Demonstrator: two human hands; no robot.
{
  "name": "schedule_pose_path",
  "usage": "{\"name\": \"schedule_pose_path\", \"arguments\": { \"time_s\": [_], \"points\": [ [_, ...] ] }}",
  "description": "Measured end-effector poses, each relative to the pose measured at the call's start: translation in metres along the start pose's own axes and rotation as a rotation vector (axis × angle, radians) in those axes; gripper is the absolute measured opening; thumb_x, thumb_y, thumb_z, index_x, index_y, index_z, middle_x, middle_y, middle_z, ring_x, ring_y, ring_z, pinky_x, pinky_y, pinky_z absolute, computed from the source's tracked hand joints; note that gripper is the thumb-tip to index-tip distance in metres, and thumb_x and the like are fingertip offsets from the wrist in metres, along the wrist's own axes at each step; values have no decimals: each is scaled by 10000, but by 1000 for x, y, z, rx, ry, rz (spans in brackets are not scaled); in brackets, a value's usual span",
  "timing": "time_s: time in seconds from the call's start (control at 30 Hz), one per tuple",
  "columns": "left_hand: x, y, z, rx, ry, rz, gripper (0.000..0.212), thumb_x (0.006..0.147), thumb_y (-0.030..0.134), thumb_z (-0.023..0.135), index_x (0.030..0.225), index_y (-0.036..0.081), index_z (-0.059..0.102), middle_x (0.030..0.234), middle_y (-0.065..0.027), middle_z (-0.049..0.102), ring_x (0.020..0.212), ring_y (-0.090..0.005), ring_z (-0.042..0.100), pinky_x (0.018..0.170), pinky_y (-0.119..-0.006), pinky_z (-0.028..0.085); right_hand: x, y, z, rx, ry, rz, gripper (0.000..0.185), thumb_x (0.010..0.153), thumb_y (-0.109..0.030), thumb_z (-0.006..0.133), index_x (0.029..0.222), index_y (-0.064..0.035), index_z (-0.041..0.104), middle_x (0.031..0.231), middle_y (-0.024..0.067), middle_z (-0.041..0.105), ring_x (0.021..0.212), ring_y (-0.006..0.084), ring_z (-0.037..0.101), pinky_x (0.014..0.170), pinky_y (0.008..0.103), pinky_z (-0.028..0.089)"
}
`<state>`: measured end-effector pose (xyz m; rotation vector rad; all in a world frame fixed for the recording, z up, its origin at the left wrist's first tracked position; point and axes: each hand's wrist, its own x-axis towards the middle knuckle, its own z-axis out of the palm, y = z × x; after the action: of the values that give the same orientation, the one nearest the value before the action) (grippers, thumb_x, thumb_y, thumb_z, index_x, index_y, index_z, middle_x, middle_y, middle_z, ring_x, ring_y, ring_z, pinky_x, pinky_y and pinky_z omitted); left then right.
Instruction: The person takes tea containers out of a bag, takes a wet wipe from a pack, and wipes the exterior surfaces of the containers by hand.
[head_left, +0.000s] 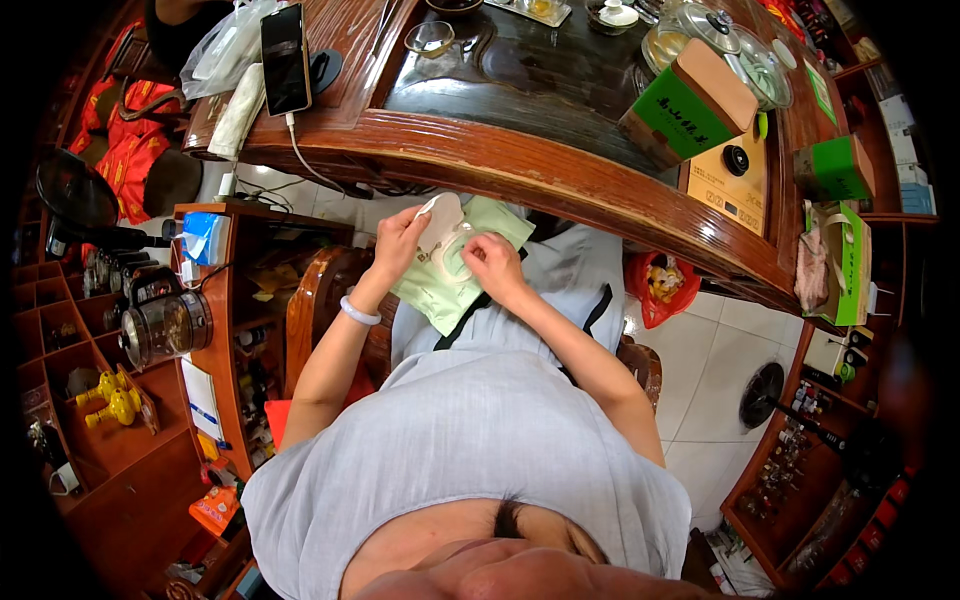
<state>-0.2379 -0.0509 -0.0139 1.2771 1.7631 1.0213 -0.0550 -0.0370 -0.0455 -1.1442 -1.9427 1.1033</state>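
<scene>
A light green soft packet (427, 296) with a round white-rimmed opening lies across my lap. Its whitish lid (441, 217) is tilted up on the far left side, and my left hand (401, 236) pinches that lid between thumb and fingers. Over the right side of the opening is my right hand (491, 262), with its fingers curled and their tips at the rim. Whether those fingertips grip anything is too small to tell. A pale bangle (360, 311) circles my left wrist.
Beyond my lap, the wooden tea table (480, 161) bears a phone (285, 64) on a stand, a glass bowl (430, 39) and a green box (686, 105). A glass kettle (166, 326) is at left; a red bag (661, 289) hangs below the table.
</scene>
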Motion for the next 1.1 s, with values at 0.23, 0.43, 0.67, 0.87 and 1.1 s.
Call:
{"name": "schedule_pose_path", "arguments": {
  "time_s": [0.23, 0.43, 0.67, 0.87, 1.1],
  "points": [
    [0, 0, 0, -41, 26, 22, 236, 846, 196, 546, 962, 5, 624, 563, -49, 522, 538, -56, 447, 496, -250, 385, -15, -19, 5, 365, -150, -92, 54, 759, -60, 565, 772, -8, 564, 759, 83, 607, 784, 276, 575, 739, 356, 454],
    [-3, -1, 0, 4, -14, 4, 254, 868, 196, 537, 985, -15, 618, 668, 15, 572, 619, -34, 481, 527, -222, 402, 0, 5, 3, 15, 9, -33, 106, 768, -72, 536, 788, -18, 625, 776, 132, 638, 715, 285, 612, 683, 405, 488],
    [-3, 4, 2, -21, 8, 6, 240, 849, 189, 544, 985, 6, 621, 593, -59, 548, 554, -51, 462, 504, -248, 396, 7, -1, 10, -532, -196, -38, 124, 707, -175, 630, 773, -76, 663, 858, 92, 567, 879, 281, 544, 680, 422, 457],
    [-5, 0, 3, -26, -47, -83, 284, 811, 180, 601, 1031, 0, 609, 701, -49, 609, 614, -72, 513, 535, -244, 428, 13, 6, 27, -718, -269, -85, 138, 685, -128, 555, 690, -43, 663, 822, 120, 598, 803, 261, 583, 636, 408, 465],
    [-19, -25, -14, -83, 15, -58, 456, 740, 181, 683, 1118, -33, 546, 931, -101, 638, 792, -127, 594, 701, -260, 479, 15, 10, 38, -734, -258, -194, 107, 685, -114, 552, 657, -94, 653, 716, 88, 619, 689, 246, 620, 596, 388, 456]
  ]
}}
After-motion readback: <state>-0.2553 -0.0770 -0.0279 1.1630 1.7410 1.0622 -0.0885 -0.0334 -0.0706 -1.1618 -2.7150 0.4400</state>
